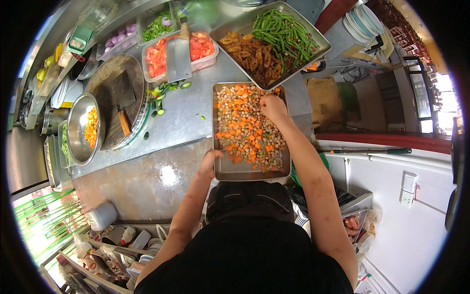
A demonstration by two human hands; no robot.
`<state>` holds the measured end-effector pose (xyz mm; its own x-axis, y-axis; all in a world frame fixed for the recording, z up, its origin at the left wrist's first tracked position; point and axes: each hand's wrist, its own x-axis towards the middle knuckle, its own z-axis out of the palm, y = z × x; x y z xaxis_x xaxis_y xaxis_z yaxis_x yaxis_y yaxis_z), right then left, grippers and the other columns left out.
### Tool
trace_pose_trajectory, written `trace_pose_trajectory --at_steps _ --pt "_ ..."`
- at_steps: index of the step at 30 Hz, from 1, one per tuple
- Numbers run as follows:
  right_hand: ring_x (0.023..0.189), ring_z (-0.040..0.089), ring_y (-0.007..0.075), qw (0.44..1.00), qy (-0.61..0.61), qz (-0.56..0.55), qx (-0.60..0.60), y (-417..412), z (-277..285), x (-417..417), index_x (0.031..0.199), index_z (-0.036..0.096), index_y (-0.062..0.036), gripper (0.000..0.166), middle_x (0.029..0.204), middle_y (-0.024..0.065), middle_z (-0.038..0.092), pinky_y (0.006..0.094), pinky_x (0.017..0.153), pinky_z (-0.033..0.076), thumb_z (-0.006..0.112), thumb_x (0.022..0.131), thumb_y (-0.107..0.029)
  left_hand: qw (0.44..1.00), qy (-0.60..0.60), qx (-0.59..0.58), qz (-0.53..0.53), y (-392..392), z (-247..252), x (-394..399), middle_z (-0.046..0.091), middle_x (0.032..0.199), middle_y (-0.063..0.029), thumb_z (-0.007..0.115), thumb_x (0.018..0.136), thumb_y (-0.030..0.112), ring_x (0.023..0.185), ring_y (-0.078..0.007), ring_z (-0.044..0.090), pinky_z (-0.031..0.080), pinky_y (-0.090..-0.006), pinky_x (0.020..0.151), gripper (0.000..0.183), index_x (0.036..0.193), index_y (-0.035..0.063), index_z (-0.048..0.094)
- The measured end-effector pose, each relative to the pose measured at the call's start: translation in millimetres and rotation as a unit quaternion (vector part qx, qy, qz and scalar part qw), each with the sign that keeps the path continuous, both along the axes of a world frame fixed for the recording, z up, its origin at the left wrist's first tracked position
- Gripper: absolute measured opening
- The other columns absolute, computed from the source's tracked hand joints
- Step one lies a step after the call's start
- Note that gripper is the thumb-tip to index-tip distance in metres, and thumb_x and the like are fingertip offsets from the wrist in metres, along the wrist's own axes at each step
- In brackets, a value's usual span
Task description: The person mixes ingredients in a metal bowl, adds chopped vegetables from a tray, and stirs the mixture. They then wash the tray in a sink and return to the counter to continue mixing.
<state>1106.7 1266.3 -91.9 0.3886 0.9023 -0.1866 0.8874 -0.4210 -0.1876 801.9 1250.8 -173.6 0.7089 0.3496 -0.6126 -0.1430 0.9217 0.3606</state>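
Note:
A rectangular metal tray (235,175) juts over the near edge of the steel counter, bearing diced carrots (251,138) mixed with round, pale brown beans or nuts (229,99). My left hand (212,161) grips the tray's left wall near its lower corner. Over the upper right of the food is my right hand (273,106), its fingers curled down at the mix; whether they pinch any of it is hidden. Just beyond, a larger metal tray (235,63) with green beans (282,35) and browned fried pieces (257,58) overlaps the far rim.
A cleaver (179,58) lies across a plastic tub of cut tomatoes (156,60). Left of it, another cleaver (125,92) rests on a round chopping block (104,73), beside a steel bowl (79,137) with diced orange food. Cut green vegetable pieces (161,97) are scattered on the counter (183,117).

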Motion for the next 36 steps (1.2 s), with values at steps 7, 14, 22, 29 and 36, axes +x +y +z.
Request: trace_pose_trajectory --at_steps 7,14,22,29,36 --pt "0.074 0.066 0.0326 0.971 0.052 0.12 0.198 42.4 10.9 -66.8 0.08 0.068 -0.0032 0.008 0.085 0.015 0.068 0.0408 0.069 0.055 0.062 0.083 -0.007 1.0 0.0 -0.008 0.013 -0.1 -6.1 -4.3 0.066 0.099 -0.0167 0.049 0.074 0.007 0.087 -0.028 0.067 0.057 -0.0399 0.078 0.038 0.108 -0.0083 0.058" --pt "0.089 0.069 0.0296 0.985 -0.108 0.127 -0.031 82.5 -13.0 -101.1 0.083 0.07 -0.0013 0.009 0.09 0.0172 0.07 0.0385 0.075 0.057 0.062 0.082 -0.003 0.999 0.01 -0.021 0.025 -2.1 5.2 -6.2 0.067 0.095 -0.0166 0.049 0.074 0.007 0.082 -0.0277 0.067 0.057 -0.0396 0.075 0.033 0.101 -0.0083 0.06" --pt "0.082 0.067 0.0302 0.994 0.027 0.063 0.089 54.7 12.3 -95.3 0.082 0.066 -0.0024 0.008 0.089 0.0145 0.068 0.0401 0.072 0.055 0.068 0.078 -0.009 0.999 -0.01 -0.03 0.024 -4.7 -34.1 -3.2 0.066 0.094 -0.016 0.053 0.076 0.006 0.079 -0.0274 0.066 0.056 -0.039 0.074 0.03 0.103 -0.0068 0.059" --pt "0.072 0.063 0.0255 0.932 -0.008 -0.116 0.343 -136.7 68.0 -42.1 0.086 0.064 -0.0055 0.014 0.082 0.0105 0.063 0.0353 0.066 0.052 0.069 0.073 -0.003 0.995 0.023 0.094 0.026 -4.5 -6.6 -5.5 0.06 0.116 -0.0166 0.048 0.075 0.005 0.102 -0.0304 0.063 0.053 -0.0416 0.089 0.055 0.129 -0.0051 0.045" --pt "0.083 0.065 0.0373 0.899 -0.119 -0.403 0.122 -381.3 16.7 47.4 0.093 0.066 -0.0048 0.019 0.087 0.0163 0.067 0.0435 0.076 0.052 0.072 0.077 -0.013 0.984 0.066 0.161 0.044 -7.3 6.3 -3.9 0.062 0.103 -0.0117 0.051 0.074 0.005 0.09 -0.0242 0.062 0.052 -0.0345 0.079 0.047 0.12 -0.0029 0.054"
